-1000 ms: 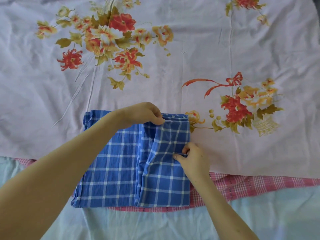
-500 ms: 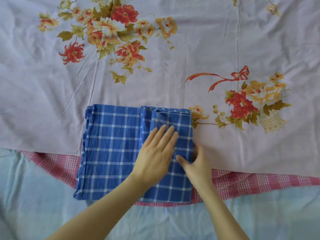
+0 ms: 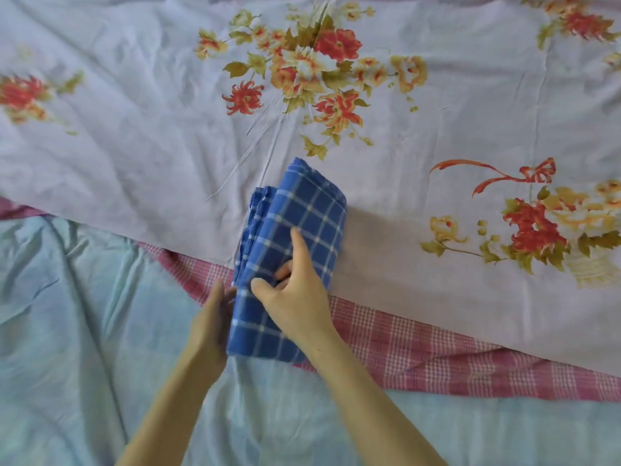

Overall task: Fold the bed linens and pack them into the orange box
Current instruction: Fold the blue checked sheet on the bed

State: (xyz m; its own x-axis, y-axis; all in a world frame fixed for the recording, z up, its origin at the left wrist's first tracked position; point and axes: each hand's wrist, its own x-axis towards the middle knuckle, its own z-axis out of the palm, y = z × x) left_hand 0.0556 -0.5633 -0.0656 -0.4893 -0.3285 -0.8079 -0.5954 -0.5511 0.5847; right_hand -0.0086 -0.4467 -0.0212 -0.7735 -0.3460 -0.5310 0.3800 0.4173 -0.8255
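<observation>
Folded blue cloth [image 3: 302, 210] sits on the bed [image 3: 84, 331] across flowered sheet [image 3: 134, 129] & pink sheet [image 3: 420, 348]; I grip its side w/ left hand [image 3: 211, 324], right hand [image 3: 295, 297] pinching top layers so folds don't spring.

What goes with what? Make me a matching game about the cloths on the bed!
Things:
1. blue checked cloth
2. flowered sheet
3. pink checked cloth
4. pale blue-green sheet

Places or states:
a. peeks out from under the flowered sheet's near edge
b. folded up, held by the left hand and the right hand
c. spread wide across the far side
d. lies nearest the person, under the arms

Pairs: 1-b, 2-c, 3-a, 4-d
</observation>
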